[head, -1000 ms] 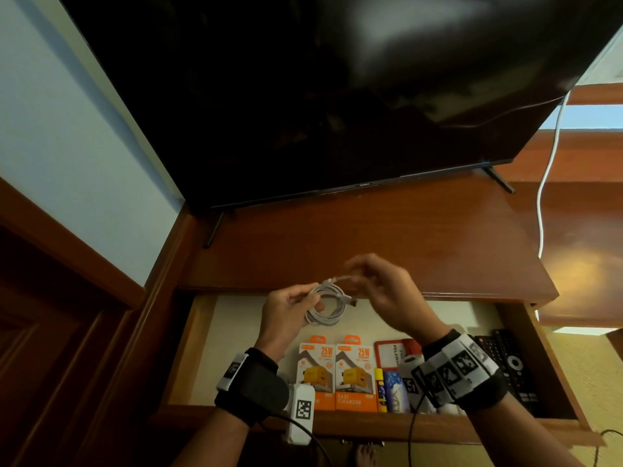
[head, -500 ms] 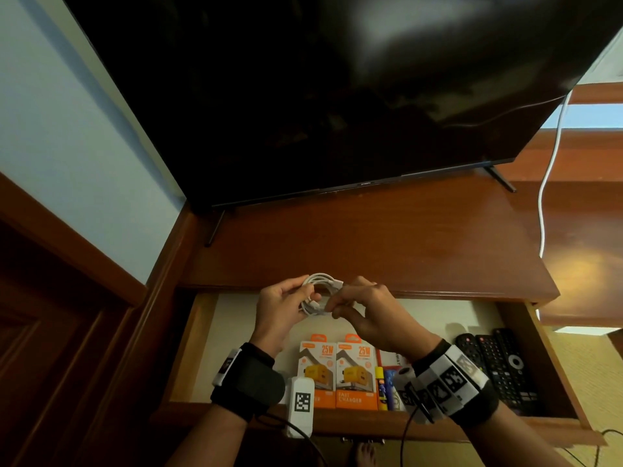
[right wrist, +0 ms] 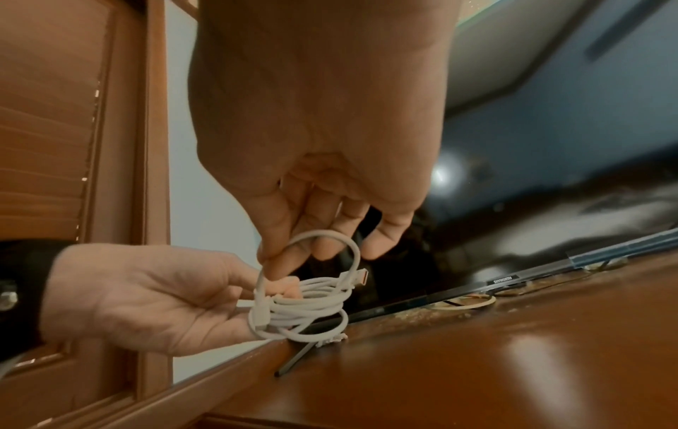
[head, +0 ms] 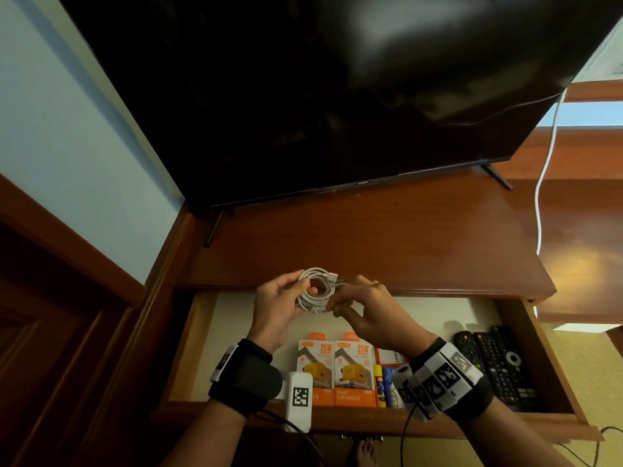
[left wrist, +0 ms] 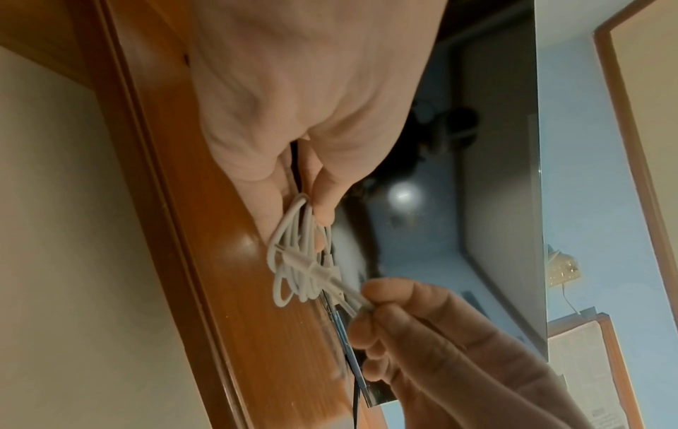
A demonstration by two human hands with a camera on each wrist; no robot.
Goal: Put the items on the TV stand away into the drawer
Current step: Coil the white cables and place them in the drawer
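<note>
Both of my hands are on the coiled white cable [head: 317,289], which I hold in the air over the front edge of the TV stand [head: 371,244] and above the open drawer [head: 199,348]: my left hand [head: 274,306] grips one side of the coil while my right hand [head: 365,310] pinches a loop of it between thumb and fingertips [right wrist: 273,261]. Below, the drawer holds two orange charger boxes [head: 337,374] near its front and black remotes [head: 499,365] at its right end, and the television [head: 303,96] stands behind on the stand.
</note>
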